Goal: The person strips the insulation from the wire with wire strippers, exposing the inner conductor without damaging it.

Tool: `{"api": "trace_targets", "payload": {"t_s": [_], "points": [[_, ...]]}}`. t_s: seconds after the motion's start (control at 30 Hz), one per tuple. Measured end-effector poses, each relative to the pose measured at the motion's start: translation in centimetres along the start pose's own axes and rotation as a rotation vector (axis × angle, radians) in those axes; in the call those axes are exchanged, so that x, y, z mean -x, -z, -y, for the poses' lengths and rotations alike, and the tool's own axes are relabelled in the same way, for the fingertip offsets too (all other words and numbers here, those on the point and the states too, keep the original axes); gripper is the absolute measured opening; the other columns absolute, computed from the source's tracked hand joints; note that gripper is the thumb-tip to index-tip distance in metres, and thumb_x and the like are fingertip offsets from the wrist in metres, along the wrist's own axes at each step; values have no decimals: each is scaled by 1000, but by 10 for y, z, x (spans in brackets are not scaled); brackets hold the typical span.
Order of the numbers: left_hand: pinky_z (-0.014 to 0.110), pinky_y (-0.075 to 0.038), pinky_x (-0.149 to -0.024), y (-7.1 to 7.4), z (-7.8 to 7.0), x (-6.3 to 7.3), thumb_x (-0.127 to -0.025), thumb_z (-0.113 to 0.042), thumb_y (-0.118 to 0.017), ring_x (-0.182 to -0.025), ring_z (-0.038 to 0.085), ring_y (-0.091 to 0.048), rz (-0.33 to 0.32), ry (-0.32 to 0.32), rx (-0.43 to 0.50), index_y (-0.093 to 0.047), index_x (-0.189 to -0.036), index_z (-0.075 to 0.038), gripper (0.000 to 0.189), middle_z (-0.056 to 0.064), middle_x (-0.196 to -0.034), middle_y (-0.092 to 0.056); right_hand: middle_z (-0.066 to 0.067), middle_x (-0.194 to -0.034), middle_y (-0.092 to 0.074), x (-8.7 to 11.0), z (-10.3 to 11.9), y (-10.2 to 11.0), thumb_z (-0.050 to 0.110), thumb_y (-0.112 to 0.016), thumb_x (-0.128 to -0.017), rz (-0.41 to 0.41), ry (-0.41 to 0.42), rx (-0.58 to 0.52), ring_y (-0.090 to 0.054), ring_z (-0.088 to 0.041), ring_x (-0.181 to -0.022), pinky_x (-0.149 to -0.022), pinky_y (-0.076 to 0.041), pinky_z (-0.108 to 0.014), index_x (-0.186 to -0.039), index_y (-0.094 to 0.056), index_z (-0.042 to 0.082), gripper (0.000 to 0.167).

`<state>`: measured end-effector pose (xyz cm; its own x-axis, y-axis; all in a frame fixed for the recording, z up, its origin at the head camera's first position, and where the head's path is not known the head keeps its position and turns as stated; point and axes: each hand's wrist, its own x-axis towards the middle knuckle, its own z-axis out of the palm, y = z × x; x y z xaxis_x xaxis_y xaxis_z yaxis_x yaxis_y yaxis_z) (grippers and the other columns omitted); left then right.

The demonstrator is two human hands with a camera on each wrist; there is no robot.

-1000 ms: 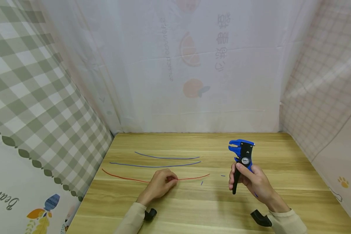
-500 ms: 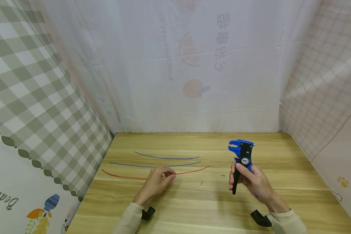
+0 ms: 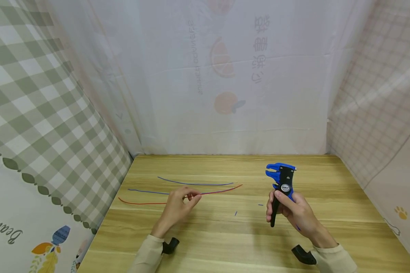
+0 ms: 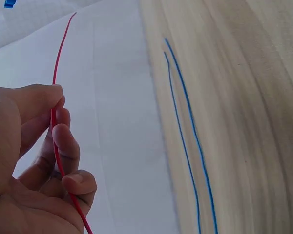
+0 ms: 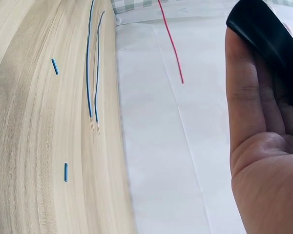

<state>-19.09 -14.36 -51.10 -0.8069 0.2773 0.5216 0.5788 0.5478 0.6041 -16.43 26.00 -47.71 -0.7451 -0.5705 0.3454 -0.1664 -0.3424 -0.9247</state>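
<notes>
Between thumb and fingers my left hand pinches a red wire near its middle. In the left wrist view the wire runs down across the curled fingers, its upper end free. My right hand grips a wire stripper with a blue head and black body, its jaws apart and pointing left. One black handle of the stripper fills the corner of the right wrist view. Two blue wires lie side by side on the table, bare copper strands at their right ends.
Two short bits of blue insulation lie on the wooden table between the hands. A white printed curtain hangs behind the table, with a green checked cloth on the left.
My left hand has lifted the red wire and moved it away from me and slightly left; its right end now overlaps a blue wire in the head view. The right hand stays almost still.
</notes>
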Motion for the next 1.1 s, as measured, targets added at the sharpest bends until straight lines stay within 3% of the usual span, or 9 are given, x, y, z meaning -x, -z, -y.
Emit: {"api": "trace_targets", "payload": {"t_s": [0.23,0.37,0.6,1.1], "points": [[30,-59,-68,9,-8,-8,-99,-8,-87,-80,6,-66,-47,21,15,-87,-102,-13,6,1,-91,-78,-5,-103,-79,0,0,-2,2,-17,-122,-4,-6,-3,-84,-18,-91,-84,-71,-39,-121,-56,-2,39],[25,-56,-69,15,-13,-13,-99,-7,-87,-80,8,-68,-76,15,20,-87,-101,-12,5,1,-93,-79,-6,-103,-78,-1,0,-2,1,-17,-122,2,-1,-9,-84,-18,-91,-83,-71,-39,-120,-55,-4,39],[26,-56,-70,24,-20,-19,-101,-5,-84,-81,9,-66,-135,-49,20,-86,-103,-9,5,2,-94,-79,-5,-102,-79,-3,0,-5,1,-18,-122,16,-17,1,-84,-17,-90,-81,-71,-41,-118,-56,-4,39],[15,-52,-73,37,-39,-28,-93,2,-89,-76,17,-68,-265,-186,55,-85,-97,-13,15,2,-89,-78,-2,-101,-78,-7,6,-20,1,-21,-122,35,-59,-21,-84,-19,-88,-82,-71,-42,-117,-58,-6,38]]}}
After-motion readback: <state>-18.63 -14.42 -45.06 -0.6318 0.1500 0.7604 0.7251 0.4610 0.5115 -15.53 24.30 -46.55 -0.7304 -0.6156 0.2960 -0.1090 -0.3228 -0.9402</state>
